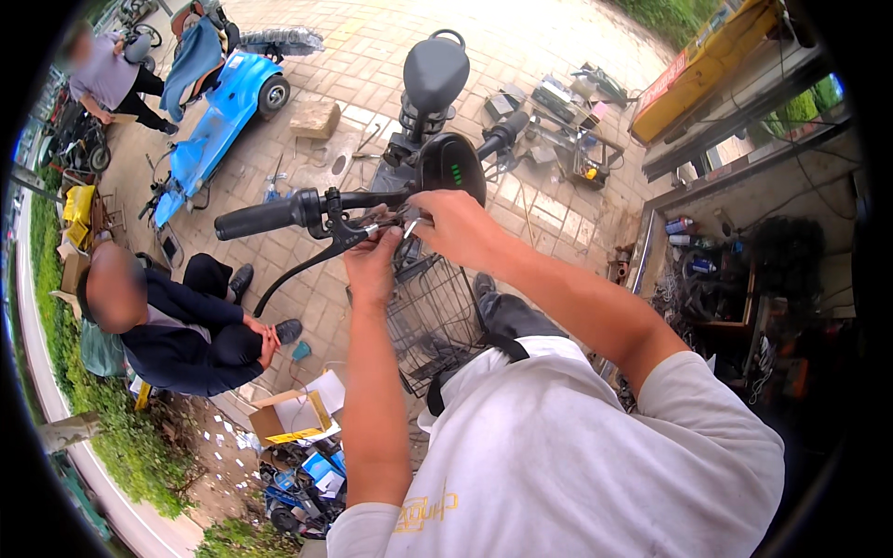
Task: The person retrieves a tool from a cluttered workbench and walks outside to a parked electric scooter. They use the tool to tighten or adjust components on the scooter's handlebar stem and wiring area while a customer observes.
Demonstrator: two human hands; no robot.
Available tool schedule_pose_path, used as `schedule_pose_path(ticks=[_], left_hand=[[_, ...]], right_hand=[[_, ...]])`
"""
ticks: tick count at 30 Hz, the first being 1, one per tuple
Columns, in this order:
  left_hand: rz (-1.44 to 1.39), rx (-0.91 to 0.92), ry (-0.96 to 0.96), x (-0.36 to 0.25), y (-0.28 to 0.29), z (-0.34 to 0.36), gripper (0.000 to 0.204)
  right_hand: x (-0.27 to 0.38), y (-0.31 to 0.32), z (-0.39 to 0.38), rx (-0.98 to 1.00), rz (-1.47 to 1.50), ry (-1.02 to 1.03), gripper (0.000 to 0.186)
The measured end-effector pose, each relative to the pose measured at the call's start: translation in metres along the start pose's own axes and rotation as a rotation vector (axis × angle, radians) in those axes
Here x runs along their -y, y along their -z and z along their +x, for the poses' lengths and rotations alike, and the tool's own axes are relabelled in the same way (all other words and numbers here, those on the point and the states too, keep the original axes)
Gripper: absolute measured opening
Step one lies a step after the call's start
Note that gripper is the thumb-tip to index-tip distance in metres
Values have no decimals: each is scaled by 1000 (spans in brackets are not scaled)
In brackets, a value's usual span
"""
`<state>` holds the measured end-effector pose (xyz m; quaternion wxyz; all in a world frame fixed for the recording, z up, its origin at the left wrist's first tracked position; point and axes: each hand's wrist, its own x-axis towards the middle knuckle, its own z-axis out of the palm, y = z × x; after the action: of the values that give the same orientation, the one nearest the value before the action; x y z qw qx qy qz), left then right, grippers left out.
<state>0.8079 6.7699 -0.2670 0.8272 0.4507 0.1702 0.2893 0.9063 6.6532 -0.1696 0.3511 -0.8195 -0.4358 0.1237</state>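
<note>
Both my hands meet at the centre of a handlebar (pixel 367 199), just below a black display (pixel 450 169) with green lit marks. My left hand (pixel 372 268) is closed in a pinch from underneath, beside the base of the black brake lever (pixel 321 253). From the right, my right hand (pixel 454 226) reaches in with its fingers bent together. A small shiny metal piece (pixel 410 228) shows between the fingertips; its exact kind is unclear. The black left grip (pixel 265 216) and the round-backed mirror (pixel 436 74) are untouched. A wire basket (pixel 428 316) hangs below my hands.
A seated person (pixel 191 321) is close on the left; another person (pixel 116 74) stands beyond, near a blue three-wheeler (pixel 219 121). Tools and parts (pixel 567 112) lie on the paving ahead. An open cardboard box (pixel 298 414) is at lower left, a cluttered shelf (pixel 726 270) at right.
</note>
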Motion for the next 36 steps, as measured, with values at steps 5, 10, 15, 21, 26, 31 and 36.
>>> schedule_pose_path(ticks=[5,10,15,21,26,31,36], left_hand=[[-93,-8,103,-4,-5,-1,40],[-50,48,106,-13,-1,-4,37],[-80,65,82,-8,8,0,34],[-24,91,105,-9,2,0,37],[65,117,112,-11,-3,-5,46],[447,23,51,5,-8,8,38],[539,-131,73,-3,-28,-1,26]], right_hand=[[-4,-46,-27,-132,-13,-172,24],[-15,-69,-28,-209,-117,-139,20],[-12,-64,-57,-94,110,-494,24],[-94,-89,-71,-142,170,-787,30],[-130,-88,-69,-121,93,-627,36],[-119,-77,-86,-53,315,-588,32],[-109,-76,-83,34,330,-500,32]])
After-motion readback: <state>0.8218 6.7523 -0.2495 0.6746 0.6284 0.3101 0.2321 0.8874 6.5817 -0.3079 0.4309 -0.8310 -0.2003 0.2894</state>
